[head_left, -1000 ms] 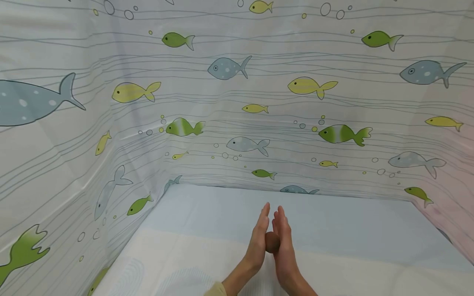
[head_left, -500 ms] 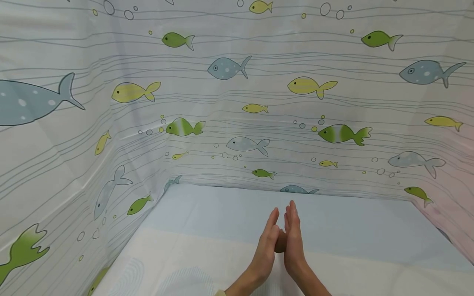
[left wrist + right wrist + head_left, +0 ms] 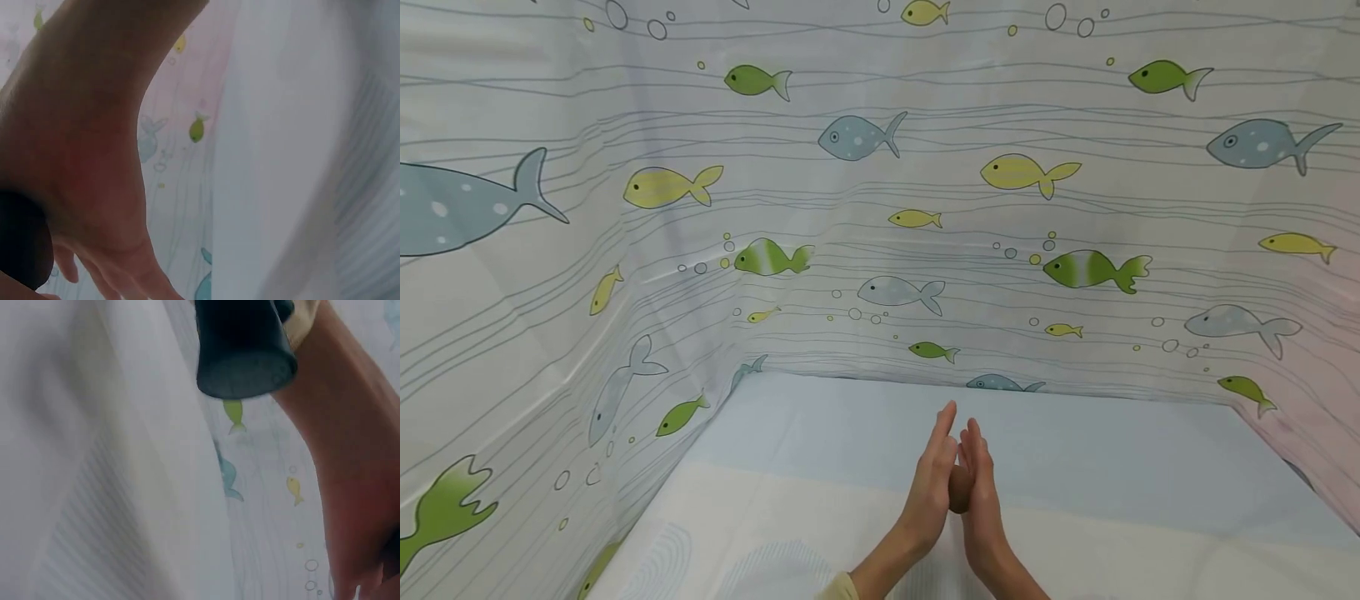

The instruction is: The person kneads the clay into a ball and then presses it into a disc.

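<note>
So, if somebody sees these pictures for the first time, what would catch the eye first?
Probably the fish-printed sheet, whose green, yellow and blue fish fill the upper part of the head view. Next, low and just right of centre there, the left hand and right hand hold a brown ball between them, over a blue-and-white cloth.
</note>
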Demonstrator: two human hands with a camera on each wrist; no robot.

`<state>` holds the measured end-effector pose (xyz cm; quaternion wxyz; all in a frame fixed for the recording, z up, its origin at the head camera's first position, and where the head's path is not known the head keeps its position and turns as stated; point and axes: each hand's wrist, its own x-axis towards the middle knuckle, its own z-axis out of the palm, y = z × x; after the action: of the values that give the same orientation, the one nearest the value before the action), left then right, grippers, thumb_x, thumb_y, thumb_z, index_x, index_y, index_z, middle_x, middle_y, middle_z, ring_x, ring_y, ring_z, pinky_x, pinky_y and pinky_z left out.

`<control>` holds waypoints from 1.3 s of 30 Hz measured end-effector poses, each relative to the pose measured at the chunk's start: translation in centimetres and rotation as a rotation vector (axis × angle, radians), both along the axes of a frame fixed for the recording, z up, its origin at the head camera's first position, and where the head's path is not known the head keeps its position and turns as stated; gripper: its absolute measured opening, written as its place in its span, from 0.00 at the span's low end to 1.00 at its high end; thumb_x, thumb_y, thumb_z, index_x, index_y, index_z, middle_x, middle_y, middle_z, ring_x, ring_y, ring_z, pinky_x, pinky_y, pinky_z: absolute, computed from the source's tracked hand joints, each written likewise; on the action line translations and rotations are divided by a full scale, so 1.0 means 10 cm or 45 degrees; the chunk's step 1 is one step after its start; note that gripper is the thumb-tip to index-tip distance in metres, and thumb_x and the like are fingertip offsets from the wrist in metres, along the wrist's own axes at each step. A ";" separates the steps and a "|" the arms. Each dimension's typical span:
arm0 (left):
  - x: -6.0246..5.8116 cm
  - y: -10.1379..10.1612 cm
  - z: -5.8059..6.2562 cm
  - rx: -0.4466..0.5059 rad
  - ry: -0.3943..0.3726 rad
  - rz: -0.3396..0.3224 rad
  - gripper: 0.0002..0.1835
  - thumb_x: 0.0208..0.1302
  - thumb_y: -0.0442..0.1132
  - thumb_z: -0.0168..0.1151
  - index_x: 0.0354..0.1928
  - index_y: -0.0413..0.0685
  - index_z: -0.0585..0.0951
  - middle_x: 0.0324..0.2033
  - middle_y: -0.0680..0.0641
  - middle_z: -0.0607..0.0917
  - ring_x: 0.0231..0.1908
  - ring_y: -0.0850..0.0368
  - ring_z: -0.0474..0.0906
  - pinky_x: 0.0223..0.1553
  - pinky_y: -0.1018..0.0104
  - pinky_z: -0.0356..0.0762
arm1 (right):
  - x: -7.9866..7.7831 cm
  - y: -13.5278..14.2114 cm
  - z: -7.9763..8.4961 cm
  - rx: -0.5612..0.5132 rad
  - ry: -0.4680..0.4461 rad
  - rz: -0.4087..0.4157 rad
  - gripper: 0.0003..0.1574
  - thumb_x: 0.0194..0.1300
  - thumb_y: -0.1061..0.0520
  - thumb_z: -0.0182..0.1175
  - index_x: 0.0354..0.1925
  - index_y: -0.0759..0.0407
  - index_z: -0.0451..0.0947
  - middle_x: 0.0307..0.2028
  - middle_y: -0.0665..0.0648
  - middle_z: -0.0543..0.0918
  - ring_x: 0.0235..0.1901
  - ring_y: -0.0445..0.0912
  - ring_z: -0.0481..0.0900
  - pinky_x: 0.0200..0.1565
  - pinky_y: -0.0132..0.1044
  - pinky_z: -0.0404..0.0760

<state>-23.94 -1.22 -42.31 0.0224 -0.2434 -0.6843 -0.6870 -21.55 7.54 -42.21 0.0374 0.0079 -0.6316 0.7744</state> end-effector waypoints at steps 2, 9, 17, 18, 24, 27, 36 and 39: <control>-0.03 -0.02 0.02 0.008 0.012 0.012 0.32 0.78 0.52 0.30 0.78 0.49 0.50 0.77 0.54 0.52 0.77 0.57 0.42 0.75 0.52 0.39 | 0.05 -0.04 0.02 0.001 0.003 0.024 0.43 0.76 0.31 0.27 0.80 0.46 0.37 0.79 0.58 0.42 0.77 0.55 0.38 0.70 0.65 0.38; -0.11 -0.08 0.02 0.053 -0.014 0.024 0.32 0.78 0.52 0.31 0.79 0.49 0.50 0.77 0.54 0.52 0.77 0.58 0.42 0.75 0.53 0.37 | 0.18 -0.12 0.09 0.014 0.047 0.109 0.41 0.77 0.33 0.21 0.80 0.46 0.33 0.79 0.60 0.40 0.77 0.59 0.36 0.68 0.71 0.39; -0.15 -0.09 -0.08 0.083 -0.051 -0.005 0.33 0.78 0.53 0.29 0.79 0.47 0.48 0.78 0.50 0.50 0.77 0.51 0.40 0.73 0.42 0.34 | 0.25 -0.12 0.14 0.013 0.096 0.104 0.40 0.78 0.34 0.20 0.80 0.45 0.33 0.78 0.62 0.38 0.76 0.63 0.36 0.68 0.71 0.40; -0.14 -0.08 -0.09 0.080 -0.064 -0.004 0.33 0.78 0.53 0.28 0.79 0.48 0.49 0.78 0.51 0.50 0.77 0.51 0.40 0.73 0.41 0.35 | 0.25 -0.11 0.15 0.022 0.099 0.096 0.39 0.78 0.34 0.20 0.80 0.44 0.34 0.78 0.61 0.38 0.76 0.63 0.36 0.68 0.71 0.40; -0.06 -0.04 -0.19 0.028 -0.104 -0.028 0.33 0.78 0.54 0.25 0.79 0.49 0.48 0.78 0.52 0.50 0.77 0.51 0.40 0.73 0.39 0.35 | 0.21 -0.06 0.20 0.031 0.079 0.035 0.39 0.77 0.32 0.25 0.79 0.39 0.39 0.79 0.53 0.42 0.78 0.56 0.37 0.68 0.69 0.34; 0.00 -0.02 -0.21 0.002 -0.092 -0.045 0.32 0.79 0.53 0.25 0.79 0.49 0.47 0.78 0.53 0.49 0.77 0.52 0.40 0.73 0.39 0.36 | 0.16 -0.02 0.19 0.030 0.059 0.004 0.40 0.76 0.31 0.26 0.79 0.40 0.38 0.79 0.51 0.43 0.78 0.53 0.37 0.68 0.69 0.31; 0.12 0.05 -0.20 0.002 -0.075 -0.063 0.31 0.79 0.52 0.27 0.79 0.52 0.47 0.78 0.54 0.49 0.77 0.52 0.41 0.72 0.38 0.40 | -0.07 0.10 0.14 0.040 0.027 -0.086 0.44 0.75 0.29 0.29 0.80 0.42 0.35 0.79 0.51 0.39 0.78 0.51 0.37 0.72 0.63 0.37; 0.14 0.08 -0.17 0.012 -0.082 -0.102 0.31 0.78 0.52 0.29 0.79 0.55 0.46 0.78 0.55 0.48 0.77 0.52 0.42 0.71 0.38 0.42 | -0.13 0.15 0.12 0.031 0.021 -0.118 0.44 0.74 0.29 0.30 0.80 0.42 0.35 0.79 0.50 0.39 0.78 0.50 0.37 0.73 0.61 0.39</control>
<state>-22.50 -0.43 -44.00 -0.0262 -0.2482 -0.6712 -0.6981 -22.87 9.05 -41.04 0.0783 -0.0143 -0.6402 0.7641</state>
